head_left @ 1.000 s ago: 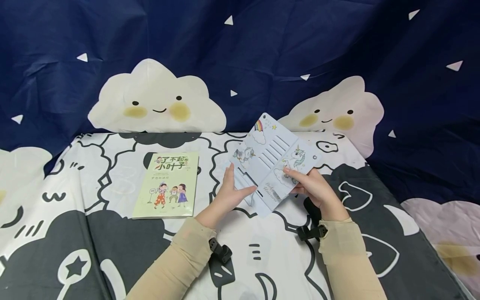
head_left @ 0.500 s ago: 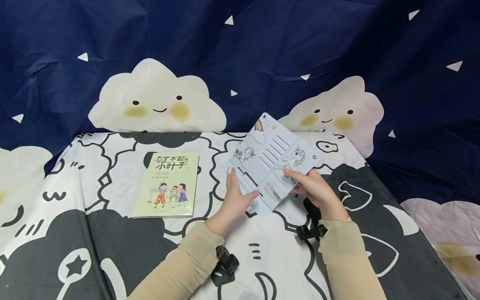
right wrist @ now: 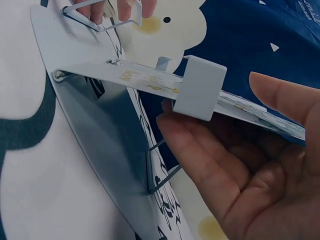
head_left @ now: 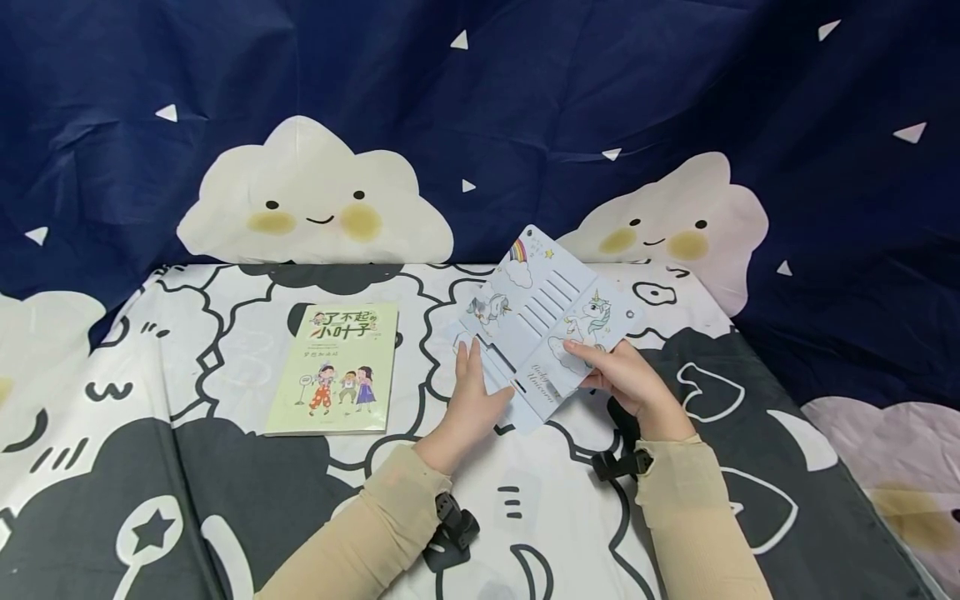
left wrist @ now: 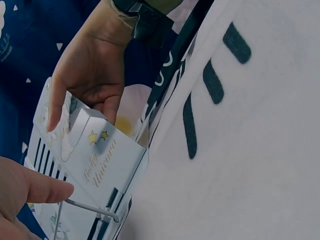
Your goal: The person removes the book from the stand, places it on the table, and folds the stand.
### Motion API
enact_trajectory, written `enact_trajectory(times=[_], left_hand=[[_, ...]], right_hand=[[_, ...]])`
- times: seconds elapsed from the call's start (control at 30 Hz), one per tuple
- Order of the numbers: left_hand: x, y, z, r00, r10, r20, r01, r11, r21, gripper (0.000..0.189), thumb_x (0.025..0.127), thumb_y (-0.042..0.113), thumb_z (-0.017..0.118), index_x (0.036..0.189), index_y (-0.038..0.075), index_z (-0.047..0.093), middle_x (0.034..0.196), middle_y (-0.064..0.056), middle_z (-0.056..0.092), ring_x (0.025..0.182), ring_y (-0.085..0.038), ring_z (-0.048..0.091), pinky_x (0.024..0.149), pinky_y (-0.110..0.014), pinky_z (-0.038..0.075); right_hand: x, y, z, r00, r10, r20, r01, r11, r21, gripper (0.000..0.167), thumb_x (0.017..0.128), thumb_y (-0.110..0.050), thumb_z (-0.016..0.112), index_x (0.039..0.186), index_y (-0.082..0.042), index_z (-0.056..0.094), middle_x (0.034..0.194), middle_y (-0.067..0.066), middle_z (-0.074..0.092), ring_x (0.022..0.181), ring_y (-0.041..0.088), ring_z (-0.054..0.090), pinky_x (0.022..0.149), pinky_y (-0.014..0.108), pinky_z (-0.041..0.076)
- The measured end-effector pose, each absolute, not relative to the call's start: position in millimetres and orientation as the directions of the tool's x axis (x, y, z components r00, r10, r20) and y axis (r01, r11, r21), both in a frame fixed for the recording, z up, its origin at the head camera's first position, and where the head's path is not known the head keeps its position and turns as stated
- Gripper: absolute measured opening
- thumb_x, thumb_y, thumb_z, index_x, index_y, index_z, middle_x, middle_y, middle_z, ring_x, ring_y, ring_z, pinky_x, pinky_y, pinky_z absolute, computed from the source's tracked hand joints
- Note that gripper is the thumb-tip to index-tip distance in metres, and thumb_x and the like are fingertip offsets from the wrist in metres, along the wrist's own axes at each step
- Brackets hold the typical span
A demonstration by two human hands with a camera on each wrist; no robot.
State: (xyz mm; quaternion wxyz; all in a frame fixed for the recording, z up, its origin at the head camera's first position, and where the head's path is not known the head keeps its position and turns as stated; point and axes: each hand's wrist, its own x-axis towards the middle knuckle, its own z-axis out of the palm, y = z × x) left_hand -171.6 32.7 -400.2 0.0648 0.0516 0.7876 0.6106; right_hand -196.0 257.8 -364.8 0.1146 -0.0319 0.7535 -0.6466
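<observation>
A pale blue metal book stand (head_left: 536,332) with unicorn prints and slots is held tilted above the bed-like surface in the head view. My right hand (head_left: 637,385) grips its right panel, thumb on the printed face and fingers behind. At the lower left edge, my left hand (head_left: 471,408) holds the stand with thumb in front. Beside that thumb (left wrist: 52,187), the left wrist view shows a bent wire arm (left wrist: 92,207). From the right wrist, the hinged panel (right wrist: 145,80) stands at an angle to the back plate (right wrist: 107,145), and a white block-like bracket (right wrist: 200,87) juts out.
A light green children's book (head_left: 330,375) lies flat to the left of the hands. Beneath everything is a black-and-white cartoon cloth (head_left: 517,542). Behind it hangs a dark blue curtain (head_left: 525,100) with smiling clouds.
My left hand has shifted slightly right and down along the stand's lower left edge, its forearm following. The stand and right hand have barely moved.
</observation>
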Motion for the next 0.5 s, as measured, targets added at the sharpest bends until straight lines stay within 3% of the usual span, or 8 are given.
enact_trajectory(times=[0.27,0.5], left_hand=[[-176.5,29.3,-403.0,-0.983,0.172,-0.067,-0.023,0.247,0.969,0.092,0.09,0.009,0.063,0.159,0.002,0.002,0.165,-0.02,-0.013,0.152,-0.043,0.0,0.123,-0.055,0.011],[-178.9,25.9,-401.7,-0.983,0.179,-0.039,0.005,0.243,0.97,0.091,0.09,0.007,0.061,0.158,-0.001,0.001,0.164,-0.025,-0.011,0.151,-0.047,0.0,0.123,-0.058,0.009]], right_hand=[[-196.8,256.5,-364.5,-0.973,-0.18,-0.145,0.108,0.201,-0.974,0.035,0.097,-0.022,0.065,0.128,-0.008,0.055,0.097,-0.012,0.073,0.085,0.011,0.073,0.071,0.029,0.06],[-196.2,257.1,-363.9,-0.965,-0.22,-0.144,0.098,0.206,-0.974,0.04,0.097,-0.02,0.065,0.131,-0.003,0.051,0.102,-0.009,0.073,0.089,0.013,0.073,0.074,0.034,0.062]])
